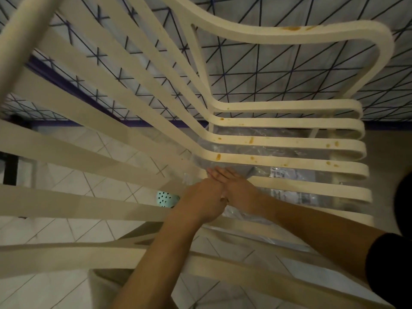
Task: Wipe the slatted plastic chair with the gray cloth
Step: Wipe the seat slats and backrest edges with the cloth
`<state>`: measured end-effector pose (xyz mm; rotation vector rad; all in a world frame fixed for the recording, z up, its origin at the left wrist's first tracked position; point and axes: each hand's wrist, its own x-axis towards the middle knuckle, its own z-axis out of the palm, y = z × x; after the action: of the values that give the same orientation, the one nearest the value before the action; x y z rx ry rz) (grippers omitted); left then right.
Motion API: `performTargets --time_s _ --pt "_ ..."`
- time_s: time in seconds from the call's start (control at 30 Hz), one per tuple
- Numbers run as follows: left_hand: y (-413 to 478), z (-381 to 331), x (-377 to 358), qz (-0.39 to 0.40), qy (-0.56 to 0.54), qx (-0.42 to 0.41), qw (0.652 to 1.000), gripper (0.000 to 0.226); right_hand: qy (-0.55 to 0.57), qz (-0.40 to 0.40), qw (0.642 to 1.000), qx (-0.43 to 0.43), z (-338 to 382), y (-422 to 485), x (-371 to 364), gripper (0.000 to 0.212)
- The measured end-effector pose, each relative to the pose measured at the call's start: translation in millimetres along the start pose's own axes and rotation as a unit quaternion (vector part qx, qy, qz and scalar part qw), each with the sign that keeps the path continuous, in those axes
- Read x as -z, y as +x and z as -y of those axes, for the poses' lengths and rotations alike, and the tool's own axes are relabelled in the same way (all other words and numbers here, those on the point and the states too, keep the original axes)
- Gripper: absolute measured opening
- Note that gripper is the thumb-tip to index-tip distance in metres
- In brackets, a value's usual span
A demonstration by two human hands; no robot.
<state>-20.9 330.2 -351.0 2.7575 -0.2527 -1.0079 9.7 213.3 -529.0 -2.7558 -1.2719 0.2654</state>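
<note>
Right up close, a cream slatted plastic chair (pixel 267 148) fills almost the whole view, seen from above. Its long slats run from the top left down to the middle, then bend and go off to the right. Small orange-brown spots (pixel 218 156) sit on several slats near the bend and further right. One more smear is on the curved armrest (pixel 292 28) at the top.

Both arms reach in from the bottom. The left hand (pixel 204 198) and the right hand (pixel 234 186) meet at the bend of one slat, side by side and touching. The right hand lies flat with its fingers (pixel 217 172) stretched out along the slat. The left hand is curled, knuckles up, pressed against the right one. What it holds is hidden, so I cannot tell if it grips anything.

Just past the fingertips a bit of gray cloth (pixel 242 170) peeks out at the slat. It may be the wiping cloth, but the view there is dim and it is hard to be sure. Crinkly clear plastic (pixel 247 216) shows through the gaps under the hands.

Below the chair is a pale tiled floor (pixel 66 190). A small mint-green thing with dark dots (pixel 166 198) shows between two slats. Behind the chair is a gray sheet with dark crossing lines (pixel 289 70).
</note>
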Motion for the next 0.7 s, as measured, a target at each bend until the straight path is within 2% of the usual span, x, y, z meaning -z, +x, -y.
performTargets --time_s 0.1,0.4,0.6,0.7 --pt "1 3 -3 0.002 0.001 0.004 1.0 0.03 -0.012 -0.004 1.0 0.024 -10 -15 -1 0.077" --pt "3 10 -5 0.024 -0.042 0.025 0.999 0.029 -0.024 0.028 0.999 0.017 -56 -97 10 0.091" --pt "0 6 -2 0.031 -0.053 0.025 0.998 0.029 0.043 -0.014 0.996 -0.074 -91 -185 24 0.086" --pt "-2 5 -3 0.03 -0.06 0.014 0.998 0.028 0.047 0.017 0.99 -0.134 -105 -224 26 0.085"
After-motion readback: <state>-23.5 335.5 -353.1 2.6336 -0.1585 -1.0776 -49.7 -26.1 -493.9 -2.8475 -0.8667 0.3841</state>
